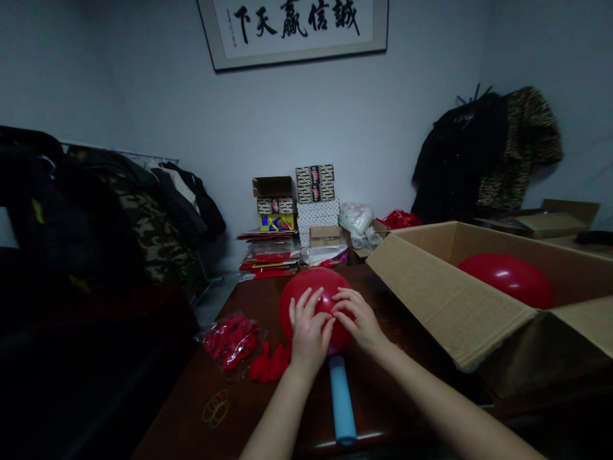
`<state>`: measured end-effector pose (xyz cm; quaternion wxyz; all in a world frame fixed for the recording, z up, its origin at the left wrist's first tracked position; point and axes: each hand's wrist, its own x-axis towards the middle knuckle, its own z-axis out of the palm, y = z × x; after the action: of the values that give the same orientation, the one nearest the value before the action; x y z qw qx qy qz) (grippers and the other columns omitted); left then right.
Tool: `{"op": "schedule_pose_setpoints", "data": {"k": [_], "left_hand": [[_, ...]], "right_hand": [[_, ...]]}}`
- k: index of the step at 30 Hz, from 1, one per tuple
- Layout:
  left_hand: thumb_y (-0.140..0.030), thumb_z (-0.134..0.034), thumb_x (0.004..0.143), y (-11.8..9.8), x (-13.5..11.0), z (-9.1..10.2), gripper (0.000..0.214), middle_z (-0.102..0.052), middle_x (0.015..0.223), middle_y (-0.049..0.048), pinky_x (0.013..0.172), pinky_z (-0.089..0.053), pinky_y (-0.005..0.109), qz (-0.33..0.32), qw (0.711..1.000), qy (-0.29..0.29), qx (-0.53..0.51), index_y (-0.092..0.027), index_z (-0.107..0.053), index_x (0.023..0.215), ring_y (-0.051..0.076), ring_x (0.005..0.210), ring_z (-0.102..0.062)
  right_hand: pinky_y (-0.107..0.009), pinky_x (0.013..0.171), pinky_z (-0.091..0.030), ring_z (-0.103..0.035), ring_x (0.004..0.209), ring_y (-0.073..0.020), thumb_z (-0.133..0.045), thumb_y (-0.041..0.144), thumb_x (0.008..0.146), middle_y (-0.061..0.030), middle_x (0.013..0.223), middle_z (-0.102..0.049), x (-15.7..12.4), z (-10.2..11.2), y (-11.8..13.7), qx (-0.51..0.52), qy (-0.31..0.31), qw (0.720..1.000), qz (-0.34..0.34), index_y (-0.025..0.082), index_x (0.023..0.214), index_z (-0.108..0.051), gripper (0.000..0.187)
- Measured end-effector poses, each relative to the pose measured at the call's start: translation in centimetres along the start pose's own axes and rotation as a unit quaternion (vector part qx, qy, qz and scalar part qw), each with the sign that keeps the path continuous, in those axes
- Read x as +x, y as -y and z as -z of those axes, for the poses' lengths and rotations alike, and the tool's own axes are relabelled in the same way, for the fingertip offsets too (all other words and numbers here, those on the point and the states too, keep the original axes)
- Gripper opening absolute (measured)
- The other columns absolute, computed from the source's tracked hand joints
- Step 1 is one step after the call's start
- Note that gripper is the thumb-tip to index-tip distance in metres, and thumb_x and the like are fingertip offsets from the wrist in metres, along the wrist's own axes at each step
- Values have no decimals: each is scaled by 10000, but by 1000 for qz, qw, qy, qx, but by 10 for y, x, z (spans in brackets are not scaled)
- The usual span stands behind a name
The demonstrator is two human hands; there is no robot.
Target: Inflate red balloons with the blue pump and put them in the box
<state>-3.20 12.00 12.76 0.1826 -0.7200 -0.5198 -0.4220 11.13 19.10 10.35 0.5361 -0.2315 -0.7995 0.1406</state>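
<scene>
An inflated red balloon (pixel 299 287) sits over the dark wooden table (pixel 268 415) in front of me. My left hand (pixel 309 326) lies against its near side, thumb and forefinger pinched together and the other fingers raised. From the right, my right hand (pixel 357 316) meets it, its thumb and fingertips pinching at the same spot. That spot seems to be the balloon's neck, mostly covered by my fingertips. Below the balloon lies a light blue tube (pixel 342 402), its far end close under the balloon. Left of my left hand are loose red uninflated balloons (pixel 269 363).
A clear bag of red balloons (pixel 232 338) and yellow rubber bands (pixel 216 409) lie on the table's left. At right, an open cardboard box (pixel 426 287) holds another inflated red balloon (pixel 507 280). Stacked boxes (pixel 316 217) stand behind the table; a clothes rack (pixel 134 211) is left.
</scene>
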Motion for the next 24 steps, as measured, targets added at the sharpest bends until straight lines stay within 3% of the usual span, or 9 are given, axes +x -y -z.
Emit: {"op": "schedule_pose_setpoints", "data": {"k": [9, 17, 21, 24], "left_hand": [[-230, -539, 801, 4, 2, 16, 150, -456, 1352, 56, 1018, -254, 571, 21, 997, 6, -72, -215, -669, 728, 270, 1279, -320], [-172, -558, 763, 3, 9, 22, 127, -546, 1230, 56, 1016, -284, 553, 32, 997, -10, -63, -224, -667, 721, 263, 1241, -371], [-153, -552, 760, 6, 10, 26, 138, -560, 1207, 61, 1024, -222, 592, 22, 999, -25, -13, -222, -661, 712, 274, 1232, -382], [-151, -541, 768, 4, 10, 26, 144, -560, 1210, 59, 1035, -201, 588, 11, 1000, -23, 3, -223, -657, 722, 265, 1233, -383]], "right_hand": [[-415, 937, -385, -496, 1079, -211, -545, 264, 834, -36, 958, -614, 9, 4, 25, -3, -7, 1000, 24, 245, 830, -609, 67], [-444, 962, -361, -479, 1101, -227, -499, 252, 849, -52, 982, -598, 15, 16, 39, -15, 27, 999, 26, 240, 843, -587, 89], [-453, 986, -344, -384, 1211, -241, -500, 235, 831, -63, 1114, -550, 17, 29, 48, -22, 108, 994, 17, 234, 807, -590, 93], [-520, 1035, -239, -305, 1273, -263, -549, 233, 781, -43, 1194, -517, 18, 36, 53, -40, 192, 980, 28, 237, 734, -608, 75]]}}
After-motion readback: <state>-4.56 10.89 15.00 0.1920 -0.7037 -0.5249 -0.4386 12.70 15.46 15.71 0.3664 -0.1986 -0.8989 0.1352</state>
